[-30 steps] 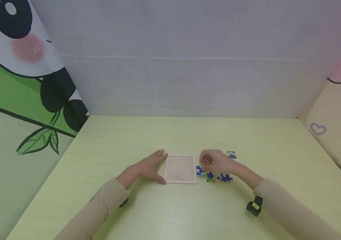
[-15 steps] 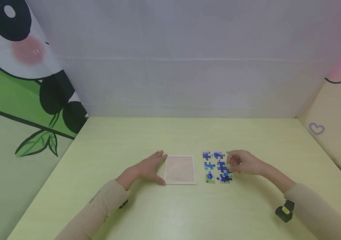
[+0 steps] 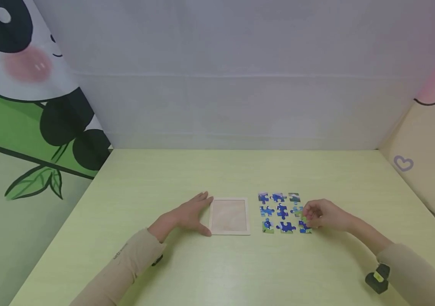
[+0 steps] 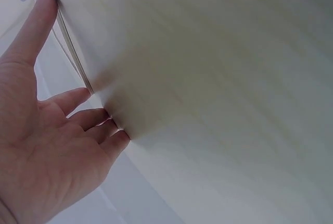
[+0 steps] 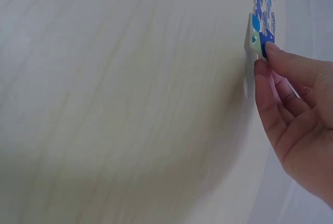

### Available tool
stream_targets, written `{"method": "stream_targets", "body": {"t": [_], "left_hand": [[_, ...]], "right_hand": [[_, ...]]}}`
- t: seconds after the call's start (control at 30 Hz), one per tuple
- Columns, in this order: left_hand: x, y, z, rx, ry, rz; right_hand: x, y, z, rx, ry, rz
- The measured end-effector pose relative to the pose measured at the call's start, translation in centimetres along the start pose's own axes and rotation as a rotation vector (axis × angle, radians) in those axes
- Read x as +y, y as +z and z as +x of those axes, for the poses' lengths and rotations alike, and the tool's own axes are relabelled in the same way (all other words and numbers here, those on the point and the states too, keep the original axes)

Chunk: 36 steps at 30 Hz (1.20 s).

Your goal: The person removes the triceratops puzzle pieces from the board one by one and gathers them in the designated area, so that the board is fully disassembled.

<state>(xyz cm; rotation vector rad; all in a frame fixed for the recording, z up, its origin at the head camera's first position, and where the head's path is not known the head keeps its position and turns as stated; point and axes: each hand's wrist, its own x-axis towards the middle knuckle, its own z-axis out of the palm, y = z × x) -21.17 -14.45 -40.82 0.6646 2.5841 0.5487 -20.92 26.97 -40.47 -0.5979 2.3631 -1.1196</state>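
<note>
A square, pale wooden puzzle frame (image 3: 229, 234) lies on the table. My left hand (image 3: 189, 214) rests at its left edge, fingers and thumb spread and touching its rim; in the left wrist view the same hand (image 4: 57, 130) shows fairly straight fingers. To the right of the frame, blue and green jigsaw pieces (image 3: 282, 211) lie in loose rows, slightly apart. My right hand (image 3: 326, 214) is at the near right corner of this group. Thumb and forefinger of that hand (image 5: 302, 109) pinch the edge of a blue and green jigsaw piece (image 5: 256, 36).
The pale wood table (image 3: 217, 263) stretches out around the frame and pieces. A grey-white wall (image 3: 225, 110) stands behind it. A panel with a cartoon drawing (image 3: 29, 127) rises on the left, and a beige panel (image 3: 431, 157) on the right.
My right hand has moved right, away from the frame, across the pieces to their right side. Pieces now lie spread in rows, with one placed out at the near right. The left hand stays put.
</note>
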Motion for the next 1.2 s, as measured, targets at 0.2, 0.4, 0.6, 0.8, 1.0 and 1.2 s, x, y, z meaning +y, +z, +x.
{"method": "stream_targets", "body": {"t": [0.2, 0.4, 0.6, 0.8, 1.0, 1.2], "left_hand": [[0.0, 0.0, 0.0, -0.003, -0.001, -0.004], [0.1, 0.0, 0.0, -0.004, 0.003, -0.012], [0.2, 0.0, 0.0, -0.004, 0.001, -0.001], [0.3, -0.1, -0.1, -0.004, -0.008, -0.001], [0.3, -0.1, -0.1, -0.005, -0.011, -0.010], [0.2, -0.1, -0.1, -0.004, 0.001, -0.015]], "right_hand": [[0.1, 0.6, 0.0, 0.055, 0.046, -0.036], [0.2, 1.0, -0.3, 0.098, 0.052, -0.087], [0.4, 1.2, -0.4, 0.120, 0.058, -0.099], [0.4, 1.2, -0.4, 0.109, 0.030, -0.103], [0.5, 1.2, -0.3, 0.103, 0.021, -0.117], [0.5, 1.0, -0.2, 0.094, 0.014, -0.129]]}}
